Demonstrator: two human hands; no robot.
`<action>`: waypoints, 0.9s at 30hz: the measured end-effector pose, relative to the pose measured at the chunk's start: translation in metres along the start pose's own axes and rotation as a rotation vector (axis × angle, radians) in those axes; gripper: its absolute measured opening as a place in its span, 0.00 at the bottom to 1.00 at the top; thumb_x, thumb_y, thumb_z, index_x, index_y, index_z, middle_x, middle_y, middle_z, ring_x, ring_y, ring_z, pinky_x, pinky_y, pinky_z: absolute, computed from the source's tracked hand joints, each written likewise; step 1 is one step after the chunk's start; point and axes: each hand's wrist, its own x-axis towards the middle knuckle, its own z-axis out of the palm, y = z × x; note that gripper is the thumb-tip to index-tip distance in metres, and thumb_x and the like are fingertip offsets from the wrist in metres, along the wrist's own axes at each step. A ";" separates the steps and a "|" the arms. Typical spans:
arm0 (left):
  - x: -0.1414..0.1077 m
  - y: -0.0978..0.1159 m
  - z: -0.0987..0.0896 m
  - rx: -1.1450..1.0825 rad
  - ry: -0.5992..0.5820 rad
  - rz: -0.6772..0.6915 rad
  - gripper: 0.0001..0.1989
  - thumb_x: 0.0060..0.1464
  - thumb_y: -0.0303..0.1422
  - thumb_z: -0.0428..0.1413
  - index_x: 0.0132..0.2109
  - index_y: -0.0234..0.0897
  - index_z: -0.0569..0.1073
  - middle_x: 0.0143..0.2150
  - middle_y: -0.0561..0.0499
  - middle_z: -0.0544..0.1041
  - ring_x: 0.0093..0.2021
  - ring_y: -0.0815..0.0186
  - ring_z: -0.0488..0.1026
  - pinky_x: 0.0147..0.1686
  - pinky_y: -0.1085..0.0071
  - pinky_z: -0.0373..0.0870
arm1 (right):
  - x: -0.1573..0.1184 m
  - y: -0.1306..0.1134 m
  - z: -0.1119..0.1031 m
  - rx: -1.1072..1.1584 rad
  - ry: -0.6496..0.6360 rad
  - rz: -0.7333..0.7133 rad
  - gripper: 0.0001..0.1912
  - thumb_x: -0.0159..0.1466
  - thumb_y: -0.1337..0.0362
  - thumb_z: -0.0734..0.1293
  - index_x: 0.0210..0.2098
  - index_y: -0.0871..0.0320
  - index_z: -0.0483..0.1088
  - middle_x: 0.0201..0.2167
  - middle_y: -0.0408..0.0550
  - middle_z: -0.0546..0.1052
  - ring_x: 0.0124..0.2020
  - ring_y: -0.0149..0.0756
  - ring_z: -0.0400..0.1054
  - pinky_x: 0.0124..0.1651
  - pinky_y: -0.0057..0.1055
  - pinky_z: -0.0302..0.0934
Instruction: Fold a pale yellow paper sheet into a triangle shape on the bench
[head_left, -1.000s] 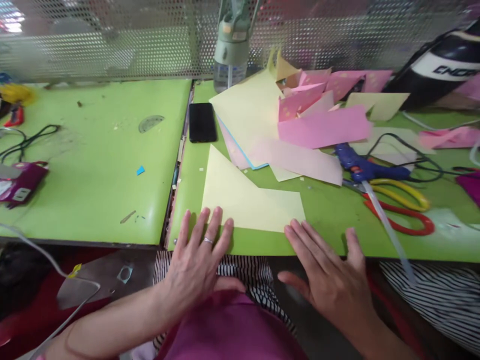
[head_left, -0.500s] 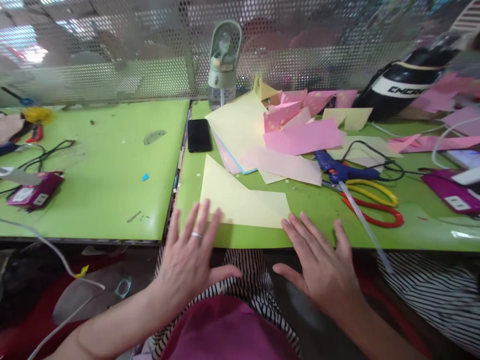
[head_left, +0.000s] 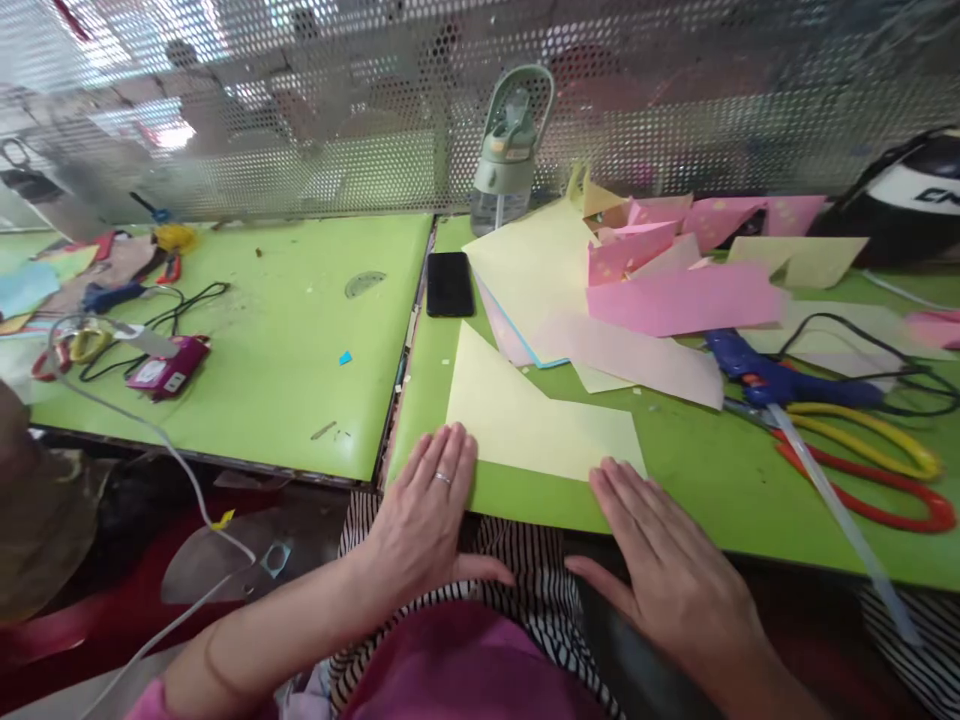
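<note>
A pale yellow sheet of paper (head_left: 544, 420), cut to a slanting shape, lies flat near the front edge of the green table (head_left: 525, 500). My left hand (head_left: 424, 510) rests flat at its lower left corner, fingers straight, a ring on one of them. At the lower right corner lies my right hand (head_left: 667, 550), also stretched out, its fingertips on or just by the paper. Neither hand grips anything. Behind the sheet are more pale yellow papers (head_left: 536, 265) and pink paper pieces (head_left: 682, 290).
A black phone (head_left: 449, 285) lies left of the papers, with a green-lidded bottle (head_left: 504, 170) behind. To the right are a blue glue gun (head_left: 787, 380) and scissors with yellow and red handles (head_left: 892, 505). A purple power strip (head_left: 171, 370) sits on the left table. Mesh panels stand behind.
The view has swung left, so the table's things sit further right. The fingers of both hands have drawn closer together, still flat by the paper's lower corners.
</note>
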 end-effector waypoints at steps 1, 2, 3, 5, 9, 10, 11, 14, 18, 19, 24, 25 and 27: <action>-0.005 -0.006 -0.001 0.004 0.002 -0.008 0.61 0.50 0.70 0.33 0.70 0.17 0.54 0.71 0.30 0.57 0.72 0.45 0.54 0.71 0.52 0.46 | 0.001 0.001 0.000 -0.006 0.018 0.003 0.45 0.69 0.49 0.63 0.73 0.72 0.44 0.56 0.70 0.76 0.55 0.55 0.73 0.56 0.48 0.66; -0.008 -0.011 -0.002 -0.002 0.007 -0.007 0.60 0.51 0.70 0.35 0.70 0.18 0.54 0.71 0.30 0.58 0.72 0.45 0.54 0.71 0.51 0.46 | 0.002 0.001 -0.001 -0.007 0.037 0.005 0.44 0.68 0.51 0.64 0.73 0.71 0.45 0.55 0.69 0.76 0.54 0.55 0.74 0.55 0.47 0.66; -0.010 -0.015 -0.003 -0.018 0.014 -0.004 0.58 0.52 0.69 0.36 0.69 0.19 0.55 0.71 0.31 0.59 0.71 0.46 0.55 0.71 0.51 0.47 | 0.004 0.002 -0.001 0.004 0.053 0.007 0.42 0.68 0.53 0.65 0.72 0.69 0.47 0.54 0.67 0.77 0.53 0.54 0.74 0.55 0.47 0.67; -0.008 -0.023 -0.006 -0.078 0.038 -0.008 0.52 0.56 0.66 0.38 0.67 0.24 0.61 0.68 0.35 0.65 0.69 0.49 0.60 0.70 0.50 0.51 | 0.008 0.005 -0.001 0.072 0.056 0.024 0.36 0.69 0.57 0.64 0.72 0.64 0.51 0.52 0.63 0.79 0.52 0.52 0.75 0.53 0.46 0.67; 0.010 -0.034 -0.011 -0.172 0.093 -0.072 0.31 0.66 0.52 0.44 0.63 0.32 0.67 0.63 0.40 0.73 0.61 0.55 0.72 0.61 0.53 0.68 | 0.022 0.021 0.001 0.190 0.006 0.179 0.23 0.71 0.60 0.60 0.64 0.62 0.63 0.52 0.61 0.78 0.53 0.49 0.74 0.54 0.46 0.67; 0.016 -0.037 -0.012 -0.179 0.102 -0.075 0.27 0.68 0.48 0.46 0.63 0.33 0.67 0.63 0.40 0.74 0.59 0.55 0.74 0.58 0.54 0.72 | 0.026 0.026 0.002 0.184 -0.009 0.223 0.23 0.71 0.57 0.60 0.61 0.63 0.65 0.52 0.62 0.78 0.53 0.51 0.73 0.54 0.47 0.67; 0.021 -0.039 -0.013 -0.182 0.107 -0.068 0.23 0.68 0.43 0.48 0.62 0.34 0.67 0.62 0.41 0.74 0.57 0.56 0.76 0.55 0.56 0.74 | 0.029 0.031 0.004 0.180 -0.030 0.256 0.24 0.71 0.54 0.60 0.60 0.63 0.67 0.52 0.62 0.78 0.52 0.52 0.73 0.53 0.49 0.67; 0.030 -0.044 -0.013 -0.171 0.102 -0.003 0.15 0.68 0.35 0.51 0.58 0.36 0.71 0.58 0.43 0.78 0.54 0.59 0.77 0.51 0.61 0.76 | 0.036 0.044 0.007 0.222 -0.129 0.298 0.29 0.69 0.46 0.59 0.56 0.61 0.70 0.50 0.61 0.79 0.51 0.54 0.74 0.50 0.52 0.69; 0.030 -0.046 -0.013 -0.118 0.094 0.106 0.12 0.67 0.28 0.52 0.54 0.34 0.73 0.54 0.43 0.80 0.52 0.59 0.78 0.49 0.61 0.77 | 0.034 0.043 0.001 0.271 -0.207 0.306 0.28 0.67 0.44 0.60 0.54 0.58 0.72 0.48 0.57 0.80 0.48 0.52 0.74 0.48 0.50 0.70; 0.029 -0.046 -0.014 -0.118 0.096 0.120 0.11 0.67 0.28 0.52 0.53 0.34 0.74 0.53 0.43 0.80 0.50 0.59 0.78 0.48 0.62 0.77 | 0.034 0.041 -0.002 0.284 -0.219 0.299 0.27 0.67 0.44 0.60 0.54 0.57 0.72 0.48 0.55 0.80 0.48 0.51 0.75 0.47 0.49 0.70; 0.037 -0.045 -0.018 -0.178 0.091 0.024 0.12 0.67 0.31 0.51 0.54 0.36 0.74 0.53 0.43 0.80 0.49 0.59 0.79 0.49 0.60 0.76 | 0.040 0.045 -0.003 0.300 -0.206 0.315 0.26 0.68 0.47 0.60 0.58 0.56 0.69 0.51 0.55 0.79 0.52 0.50 0.72 0.51 0.50 0.68; 0.042 -0.045 -0.020 -0.182 0.070 -0.003 0.14 0.67 0.33 0.52 0.57 0.36 0.72 0.56 0.41 0.78 0.53 0.57 0.77 0.52 0.58 0.75 | 0.045 0.050 -0.001 0.286 -0.210 0.334 0.28 0.67 0.47 0.60 0.59 0.58 0.69 0.53 0.57 0.78 0.54 0.53 0.71 0.53 0.52 0.66; 0.053 -0.047 -0.022 -0.196 -0.011 -0.027 0.23 0.65 0.38 0.55 0.63 0.34 0.67 0.64 0.37 0.71 0.63 0.51 0.70 0.58 0.53 0.70 | 0.056 0.062 0.004 0.302 -0.287 0.392 0.31 0.64 0.46 0.64 0.59 0.60 0.68 0.54 0.60 0.77 0.56 0.57 0.69 0.54 0.55 0.64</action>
